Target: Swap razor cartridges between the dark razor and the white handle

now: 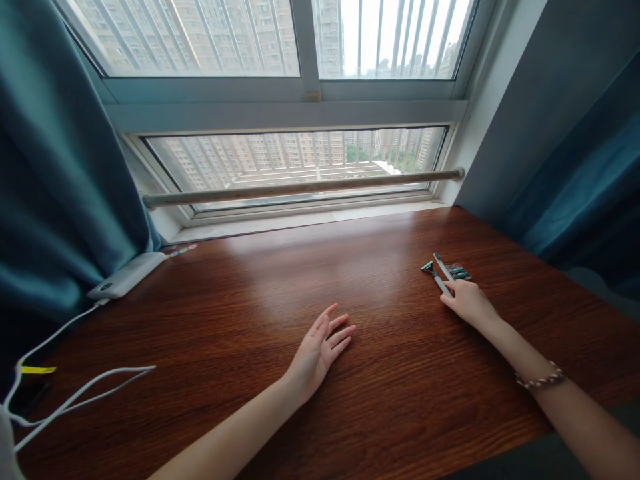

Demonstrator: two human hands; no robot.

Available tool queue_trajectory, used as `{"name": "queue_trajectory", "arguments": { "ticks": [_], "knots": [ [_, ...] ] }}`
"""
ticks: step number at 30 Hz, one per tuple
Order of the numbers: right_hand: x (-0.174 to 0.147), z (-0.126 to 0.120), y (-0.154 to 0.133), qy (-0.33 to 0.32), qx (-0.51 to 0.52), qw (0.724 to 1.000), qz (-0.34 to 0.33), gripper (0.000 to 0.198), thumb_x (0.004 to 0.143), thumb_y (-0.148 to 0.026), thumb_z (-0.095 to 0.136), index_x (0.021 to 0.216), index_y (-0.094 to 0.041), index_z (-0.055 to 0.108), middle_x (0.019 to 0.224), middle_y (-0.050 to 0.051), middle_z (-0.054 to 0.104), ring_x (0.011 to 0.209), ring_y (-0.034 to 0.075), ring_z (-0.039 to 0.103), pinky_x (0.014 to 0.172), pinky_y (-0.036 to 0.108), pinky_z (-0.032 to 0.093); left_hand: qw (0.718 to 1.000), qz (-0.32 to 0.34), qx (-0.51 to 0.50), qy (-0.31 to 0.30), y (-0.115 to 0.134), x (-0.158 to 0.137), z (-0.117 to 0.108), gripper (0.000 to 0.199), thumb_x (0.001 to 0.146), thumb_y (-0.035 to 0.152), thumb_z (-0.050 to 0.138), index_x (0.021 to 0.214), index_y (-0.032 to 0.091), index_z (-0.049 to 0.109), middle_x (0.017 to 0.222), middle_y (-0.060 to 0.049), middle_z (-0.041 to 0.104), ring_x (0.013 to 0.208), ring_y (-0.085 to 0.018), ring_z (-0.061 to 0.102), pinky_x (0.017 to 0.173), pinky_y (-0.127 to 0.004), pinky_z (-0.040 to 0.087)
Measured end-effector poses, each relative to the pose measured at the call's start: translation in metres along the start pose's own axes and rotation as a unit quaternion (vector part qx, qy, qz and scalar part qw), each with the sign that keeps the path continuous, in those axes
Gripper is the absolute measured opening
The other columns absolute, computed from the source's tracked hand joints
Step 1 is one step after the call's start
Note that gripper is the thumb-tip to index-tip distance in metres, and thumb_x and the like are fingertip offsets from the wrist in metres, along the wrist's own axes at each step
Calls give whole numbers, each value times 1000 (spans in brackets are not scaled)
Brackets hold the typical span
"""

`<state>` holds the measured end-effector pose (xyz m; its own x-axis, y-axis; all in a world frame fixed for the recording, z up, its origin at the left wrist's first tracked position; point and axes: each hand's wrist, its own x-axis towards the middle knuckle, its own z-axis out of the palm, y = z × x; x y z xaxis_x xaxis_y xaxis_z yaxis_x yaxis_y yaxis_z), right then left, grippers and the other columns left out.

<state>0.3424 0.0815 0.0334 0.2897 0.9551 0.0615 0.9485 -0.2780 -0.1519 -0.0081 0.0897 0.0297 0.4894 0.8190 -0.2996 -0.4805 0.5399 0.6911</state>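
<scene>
My left hand (323, 347) lies flat, palm down, on the dark wooden table (280, 293) near its middle, fingers spread and holding nothing. My right hand (467, 301) reaches forward at the right and its fingertips touch the handle end of a razor (436, 276) with a teal head lying on the wood. A second slim grey handle (442, 262) and a small clear pack of teal cartridges (459, 272) lie just beyond the fingers. Whether the fingers have closed on the razor handle is hidden by the hand itself.
A white power bank (127, 275) sits at the table's left back corner with white cables (75, 393) trailing to the left edge. Teal curtains (60, 173) hang at both sides. A window with a rail (300, 188) runs along the far edge.
</scene>
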Motion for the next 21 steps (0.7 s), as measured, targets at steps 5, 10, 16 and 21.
{"name": "queue_trajectory", "arguments": {
  "ticks": [5, 10, 16, 21],
  "knots": [
    [6, 7, 4, 7, -33, 999, -6, 21, 75, -29, 44, 82, -18, 60, 81, 7, 56, 67, 17, 53, 53, 24, 30, 1000, 0, 9, 6, 0, -1, 1, 43, 83, 34, 45, 124, 22, 36, 124, -13, 45, 110, -26, 50, 99, -40, 33],
    [10, 3, 16, -6, -44, 999, -32, 20, 75, -29, 43, 81, -21, 60, 78, 5, 55, 67, 17, 53, 56, 25, 31, 1000, -5, 9, 9, 0, -1, 1, 43, 83, 34, 46, 122, 19, 38, 123, -14, 45, 110, -26, 49, 99, -39, 34],
    [12, 2, 20, -9, -55, 998, -35, 21, 76, -30, 43, 86, -21, 59, 78, 6, 56, 69, 19, 54, 56, 26, 31, 1000, -9, 9, 14, 0, 0, 1, 42, 83, 34, 47, 121, 17, 39, 122, -15, 47, 111, -26, 49, 99, -39, 34],
    [12, 3, 16, -7, -60, 998, -33, 21, 77, -31, 42, 86, -21, 59, 79, 6, 57, 68, 18, 55, 55, 25, 32, 1000, -8, 10, 10, -1, 0, -2, 42, 82, 34, 48, 120, 17, 42, 120, -14, 48, 109, -25, 50, 99, -38, 34]
  ]
}}
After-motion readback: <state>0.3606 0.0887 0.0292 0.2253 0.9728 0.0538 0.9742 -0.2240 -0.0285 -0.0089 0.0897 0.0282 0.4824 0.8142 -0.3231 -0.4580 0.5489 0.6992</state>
